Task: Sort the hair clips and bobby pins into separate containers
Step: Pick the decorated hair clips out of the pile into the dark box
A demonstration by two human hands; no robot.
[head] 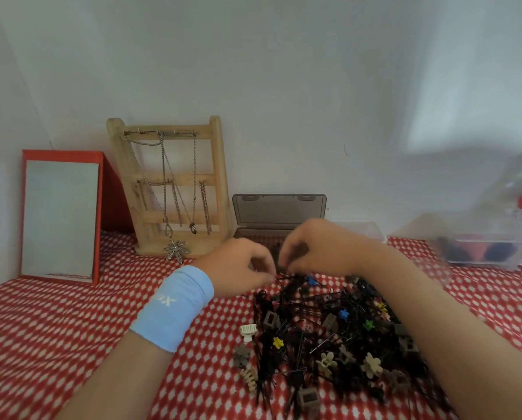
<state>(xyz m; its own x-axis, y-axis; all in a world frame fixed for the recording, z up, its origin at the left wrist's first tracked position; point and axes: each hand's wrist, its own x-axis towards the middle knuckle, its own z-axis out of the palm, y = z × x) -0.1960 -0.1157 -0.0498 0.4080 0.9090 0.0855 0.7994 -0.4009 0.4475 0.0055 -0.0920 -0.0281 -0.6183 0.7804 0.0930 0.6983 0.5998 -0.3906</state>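
Cloth (71, 328) in red and white covers the table and carries everything. On it, close in front of me, lies the unsorted pile (323, 338) of black bobby pins (287, 298) and small hair clips (372, 365). Behind it the grey box (279, 212) stands with its lid up against the wall, ready, I judge, to take one kind. A clear container (363, 230) sits just beside it. My right hand (323, 250) and left hand (238, 265) meet at the pile's far edge, nearest the box. Left thumb and forefinger pinch one of the bobby pins. Right fingers curl down into them, but I cannot tell whether they grip any.
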